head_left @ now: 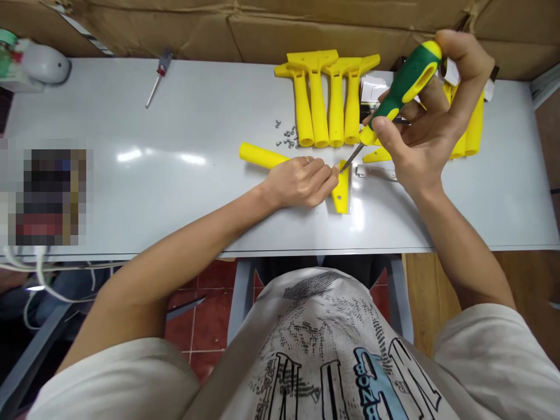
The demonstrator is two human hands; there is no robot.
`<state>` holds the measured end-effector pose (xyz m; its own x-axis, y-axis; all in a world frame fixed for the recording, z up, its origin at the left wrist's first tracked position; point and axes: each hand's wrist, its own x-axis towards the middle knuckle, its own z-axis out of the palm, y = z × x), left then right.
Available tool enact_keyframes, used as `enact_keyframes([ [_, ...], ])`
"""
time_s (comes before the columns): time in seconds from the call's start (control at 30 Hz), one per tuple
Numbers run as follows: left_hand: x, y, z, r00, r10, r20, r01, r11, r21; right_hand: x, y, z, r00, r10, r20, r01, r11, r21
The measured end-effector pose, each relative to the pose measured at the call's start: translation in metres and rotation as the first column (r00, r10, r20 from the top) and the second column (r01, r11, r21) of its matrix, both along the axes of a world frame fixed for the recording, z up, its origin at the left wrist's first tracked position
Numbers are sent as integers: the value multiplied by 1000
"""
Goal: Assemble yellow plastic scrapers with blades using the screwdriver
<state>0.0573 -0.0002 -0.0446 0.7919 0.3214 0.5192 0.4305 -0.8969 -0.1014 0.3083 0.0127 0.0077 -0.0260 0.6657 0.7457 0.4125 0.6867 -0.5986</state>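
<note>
My left hand [304, 182] is closed round a yellow scraper-like tool [263, 156] and presses it on the white table. The tool's handle points left, and its wide head lies just right of my fingers, with a screw in it. My right hand [431, 125] grips a green and yellow screwdriver [405, 84], fingers curled about the handle. The screwdriver's tip meets the yellow head beside my left fingertips. Small screws [289, 135] lie loose above my left hand. A flat metal strip [377, 172] lies right of the head, partly behind my right hand.
Several yellow tools [319, 99] lie in a row at the back, with more yellow tools [475, 125] behind my right hand. A second screwdriver [159, 77] rests back left. A white rounded object [46, 62] stands at the left corner. Cardboard [284, 35] lines the back edge.
</note>
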Motion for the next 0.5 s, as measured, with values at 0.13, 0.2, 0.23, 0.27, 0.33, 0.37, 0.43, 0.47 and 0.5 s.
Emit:
enact_keyframes([
  [0.13, -1, 0, 2, 999, -8, -42, 12, 994, 113, 0, 7, -1, 995, 96, -7, -97, 995, -18],
  [0.2, -1, 0, 2, 999, -2, -42, 8, 990, 142, -1, 8, 2, 995, 101, 5, -101, 995, 5],
  [0.23, -2, 1, 2, 999, 9, -38, -4, 991, 133, -2, 8, 3, 996, 82, 15, -83, 996, 24],
  [0.27, -2, 1, 2, 999, 24, -31, -20, 993, 115, -2, 8, 5, 998, 63, 25, -64, 997, 37],
  [0.33, -1, 2, 1, 999, 49, -14, -47, 997, 67, -1, 9, 9, 997, 60, 45, -62, 997, 42],
  [0.37, -1, 2, 1, 999, 52, -1, -52, 998, 46, 0, 10, 11, 996, 81, 49, -83, 996, 41],
  [0.43, 1, 2, 0, 998, 52, 20, -52, 998, 18, 2, 11, 18, 984, 167, 64, -168, 986, 6],
  [0.47, 1, 2, 0, 998, 52, 27, -52, 999, 8, 2, 12, 23, 972, 228, 66, -227, 974, -19],
  [0.5, 2, 2, 0, 998, 54, 33, -54, 999, -1, 3, 13, 29, 955, 292, 54, -290, 956, -41],
])
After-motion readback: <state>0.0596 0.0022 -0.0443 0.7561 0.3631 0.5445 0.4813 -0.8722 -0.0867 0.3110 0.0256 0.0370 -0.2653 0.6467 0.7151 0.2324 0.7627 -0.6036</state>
